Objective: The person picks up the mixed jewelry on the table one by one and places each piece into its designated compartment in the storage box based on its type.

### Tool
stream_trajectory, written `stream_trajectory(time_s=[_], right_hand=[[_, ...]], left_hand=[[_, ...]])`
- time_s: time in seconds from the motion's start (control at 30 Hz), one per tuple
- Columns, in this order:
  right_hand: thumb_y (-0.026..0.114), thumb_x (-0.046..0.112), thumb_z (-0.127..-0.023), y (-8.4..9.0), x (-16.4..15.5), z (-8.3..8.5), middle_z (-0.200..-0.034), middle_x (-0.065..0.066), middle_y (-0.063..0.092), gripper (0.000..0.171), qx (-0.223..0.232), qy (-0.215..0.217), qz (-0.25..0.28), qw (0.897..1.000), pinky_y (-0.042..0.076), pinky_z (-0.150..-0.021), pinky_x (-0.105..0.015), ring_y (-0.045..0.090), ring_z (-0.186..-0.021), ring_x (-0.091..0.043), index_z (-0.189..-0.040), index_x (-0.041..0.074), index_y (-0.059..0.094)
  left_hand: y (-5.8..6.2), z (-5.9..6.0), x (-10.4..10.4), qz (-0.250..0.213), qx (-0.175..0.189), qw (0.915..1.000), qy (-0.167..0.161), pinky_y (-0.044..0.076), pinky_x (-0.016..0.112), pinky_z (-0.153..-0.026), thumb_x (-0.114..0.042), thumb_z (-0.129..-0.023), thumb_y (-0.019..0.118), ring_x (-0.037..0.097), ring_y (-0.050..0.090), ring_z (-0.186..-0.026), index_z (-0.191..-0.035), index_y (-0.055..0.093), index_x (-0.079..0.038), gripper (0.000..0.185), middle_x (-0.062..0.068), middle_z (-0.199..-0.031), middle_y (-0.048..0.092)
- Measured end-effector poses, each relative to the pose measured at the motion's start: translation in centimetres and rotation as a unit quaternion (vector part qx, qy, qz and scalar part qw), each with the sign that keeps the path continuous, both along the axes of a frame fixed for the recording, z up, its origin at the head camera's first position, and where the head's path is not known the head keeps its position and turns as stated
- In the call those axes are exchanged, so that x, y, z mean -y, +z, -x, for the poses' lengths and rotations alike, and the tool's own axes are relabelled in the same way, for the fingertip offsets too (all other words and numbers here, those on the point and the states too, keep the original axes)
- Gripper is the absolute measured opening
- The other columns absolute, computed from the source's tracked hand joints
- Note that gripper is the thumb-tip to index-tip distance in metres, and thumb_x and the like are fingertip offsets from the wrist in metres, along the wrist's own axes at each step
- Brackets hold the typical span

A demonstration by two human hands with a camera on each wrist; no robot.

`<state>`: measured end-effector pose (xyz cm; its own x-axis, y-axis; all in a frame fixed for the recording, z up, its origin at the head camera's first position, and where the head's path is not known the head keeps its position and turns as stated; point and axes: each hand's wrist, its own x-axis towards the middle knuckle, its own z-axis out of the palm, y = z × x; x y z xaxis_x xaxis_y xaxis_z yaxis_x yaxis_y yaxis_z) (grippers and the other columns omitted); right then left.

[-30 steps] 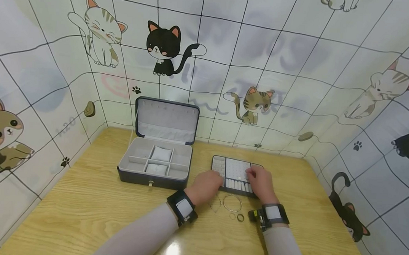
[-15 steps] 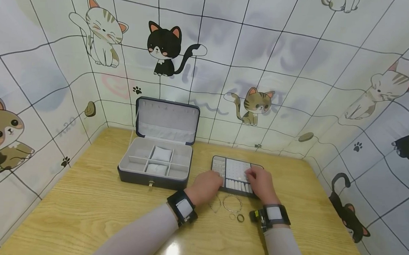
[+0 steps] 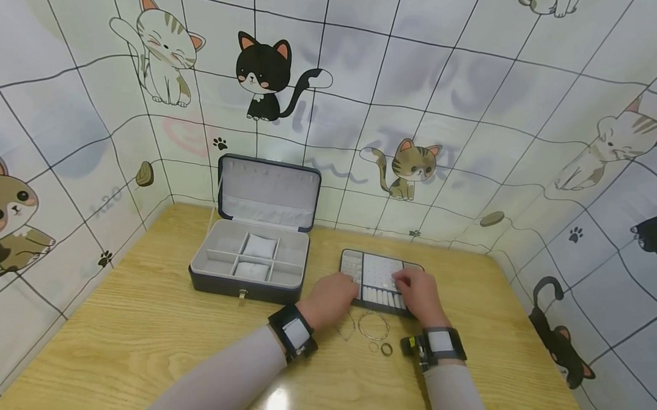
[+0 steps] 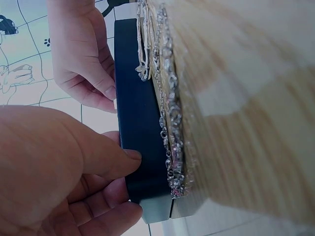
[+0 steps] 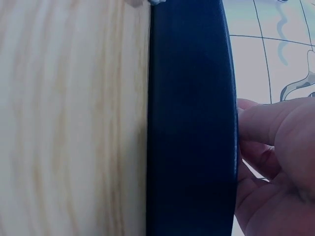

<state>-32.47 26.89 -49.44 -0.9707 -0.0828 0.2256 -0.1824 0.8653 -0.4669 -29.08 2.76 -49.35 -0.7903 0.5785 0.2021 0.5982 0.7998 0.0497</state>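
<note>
I see my left hand (image 3: 331,300) and right hand (image 3: 419,296) gripping the dark jewelry tray (image 3: 378,280) by its near corners, fingers curled over its rim.

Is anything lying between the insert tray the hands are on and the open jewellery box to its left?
Nothing visible. The tray and the open jewellery box are separated by bare table. The bangle, chain and rings lie on the tray's near side, out of that path.

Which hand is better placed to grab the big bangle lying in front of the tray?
Left, probably. The left hand grips the tray's near-left corner, right beside the bangle; the right hand sits farther off on the tray's right side.
</note>
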Motion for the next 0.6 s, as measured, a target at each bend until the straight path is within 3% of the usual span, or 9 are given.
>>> stream_trajectory(time_s=[0.6], right_hand=[[0.070,0.004,-0.099,0.22,0.27,0.06,-0.120,-0.018,0.077,0.018,0.014,0.000,-0.002,1.000,0.056,-0.099,-0.055,0.070,-0.115,-0.036,-0.114,0.006,0.079]], left_hand=[[0.10,0.06,0.08,0.005,-0.004,1.0000,-0.001,0.059,0.031,-0.075,-0.012,-0.102,0.064,0.016,0.070,-0.094,-0.102,0.077,-0.019,0.015,-0.001,-0.098,0.075]])
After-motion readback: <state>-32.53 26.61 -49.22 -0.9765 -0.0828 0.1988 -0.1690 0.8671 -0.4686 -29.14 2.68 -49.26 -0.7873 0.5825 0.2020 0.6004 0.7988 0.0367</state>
